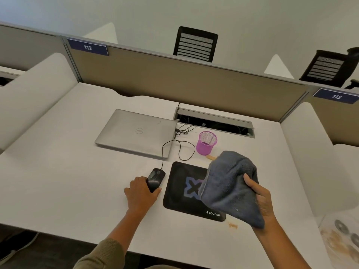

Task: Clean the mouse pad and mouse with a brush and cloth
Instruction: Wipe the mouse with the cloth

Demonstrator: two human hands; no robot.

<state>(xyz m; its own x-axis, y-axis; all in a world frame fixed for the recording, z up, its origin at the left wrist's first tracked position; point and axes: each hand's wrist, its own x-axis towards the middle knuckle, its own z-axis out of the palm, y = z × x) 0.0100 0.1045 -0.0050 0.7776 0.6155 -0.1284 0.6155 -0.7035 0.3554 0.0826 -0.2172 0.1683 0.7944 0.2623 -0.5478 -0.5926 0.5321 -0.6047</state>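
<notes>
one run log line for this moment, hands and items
left hand: gripping mouse on desk, beside mouse pad | right hand: holding grey cloth above pad

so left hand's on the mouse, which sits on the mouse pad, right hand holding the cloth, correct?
Not quite. In the head view the mouse sits on the desk just left of the mouse pad, not on it. Left hand is on it; right hand holds the cloth.

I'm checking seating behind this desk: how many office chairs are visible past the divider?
2: one black chair beyond the partition's middle, another black chair at far right. The partition hides their lower parts, and may hide others.
</notes>
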